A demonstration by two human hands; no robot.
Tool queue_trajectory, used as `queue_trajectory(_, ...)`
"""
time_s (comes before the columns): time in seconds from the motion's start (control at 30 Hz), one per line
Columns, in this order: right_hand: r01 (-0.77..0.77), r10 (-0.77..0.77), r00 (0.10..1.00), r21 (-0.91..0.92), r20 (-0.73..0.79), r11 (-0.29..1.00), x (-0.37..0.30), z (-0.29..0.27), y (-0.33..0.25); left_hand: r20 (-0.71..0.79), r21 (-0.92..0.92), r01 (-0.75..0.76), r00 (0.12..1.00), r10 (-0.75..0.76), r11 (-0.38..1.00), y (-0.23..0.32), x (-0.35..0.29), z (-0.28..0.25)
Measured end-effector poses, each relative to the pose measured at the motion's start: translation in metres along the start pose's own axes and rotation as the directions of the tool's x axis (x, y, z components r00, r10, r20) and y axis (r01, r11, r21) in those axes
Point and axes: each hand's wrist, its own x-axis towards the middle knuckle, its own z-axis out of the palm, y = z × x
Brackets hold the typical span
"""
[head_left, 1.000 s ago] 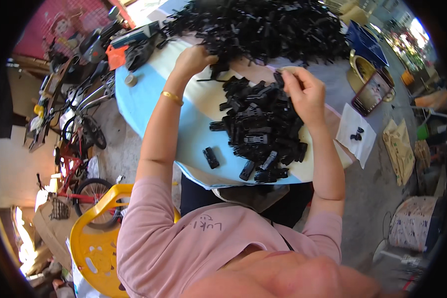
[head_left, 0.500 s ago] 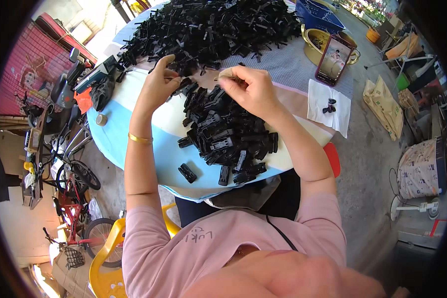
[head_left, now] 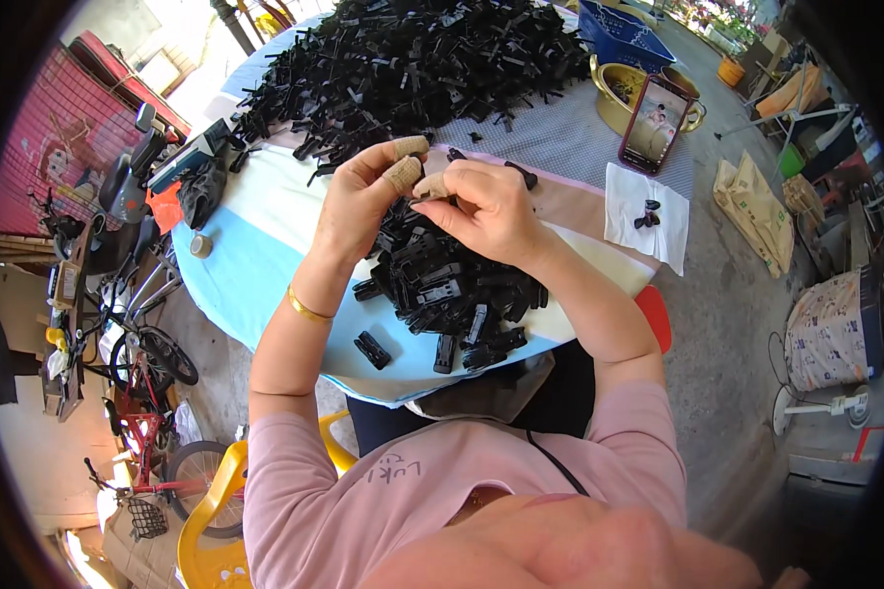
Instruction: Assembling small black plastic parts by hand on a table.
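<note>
My left hand (head_left: 359, 201) and my right hand (head_left: 486, 211) meet above the table, fingertips pinched close together. Beige tape wraps some fingertips on both. Whatever small thing lies between them is mostly hidden; a dark bit shows there. Just below is a near pile of black plastic clip-like pieces (head_left: 432, 285), oblong in shape. One similar black piece (head_left: 371, 349) lies apart, to the left of that pile. Beyond my hands spreads a much larger heap of small black plastic parts (head_left: 413, 74). A dark piece (head_left: 523, 175) shows just past my right hand.
On the cloth-covered table (head_left: 255, 265), a phone (head_left: 656, 123) leans against a gold pot (head_left: 614, 108), with a blue basket (head_left: 629, 39) behind. A white tissue (head_left: 624, 221) carries small dark pieces. At left are a black bag (head_left: 203, 191) and a small round tin (head_left: 200, 245).
My hands were apart at the edge of the large heap. The left has moved right and nearer, the right slightly nearer, and their fingertips now meet over the near pile.
</note>
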Motion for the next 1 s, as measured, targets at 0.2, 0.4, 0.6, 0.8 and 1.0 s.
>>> queue_trajectory(0.2, -0.202, 0.201, 0.979, 0.123, 0.023, 0.972, 0.0, -0.003, 0.004, 0.173, -0.262, 0.147, 0.98, -0.103, 0.954, 0.025, -0.008, 0.005)
queue_trajectory(0.4, -0.641, 0.609, 0.767, 0.282, 0.202, 0.714, 0.001, -0.011, 0.01, 0.233, 0.446, -0.302, 0.948, 0.217, 0.843, 0.02, -0.014, 0.019)
queue_trajectory(0.6, -0.678, 0.581, 0.73, 0.489, 0.36, 0.549, 0.008, -0.016, 0.008, 0.134, 0.199, -0.234, 0.968, 0.21, 0.952, 0.012, -0.01, 0.012)
queue_trajectory(0.8, -0.537, 0.512, 0.844, 0.254, 0.162, 0.805, -0.001, -0.009, 0.005, 0.042, 0.008, -0.197, 0.98, 0.197, 0.98, 0.006, -0.004, 0.014)
queue_trajectory(1.0, -0.565, 0.527, 0.825, 0.257, 0.203, 0.784, 0.0, -0.007, 0.004, 0.052, 0.047, -0.276, 0.96, 0.274, 0.96, 0.007, -0.009, 0.015)
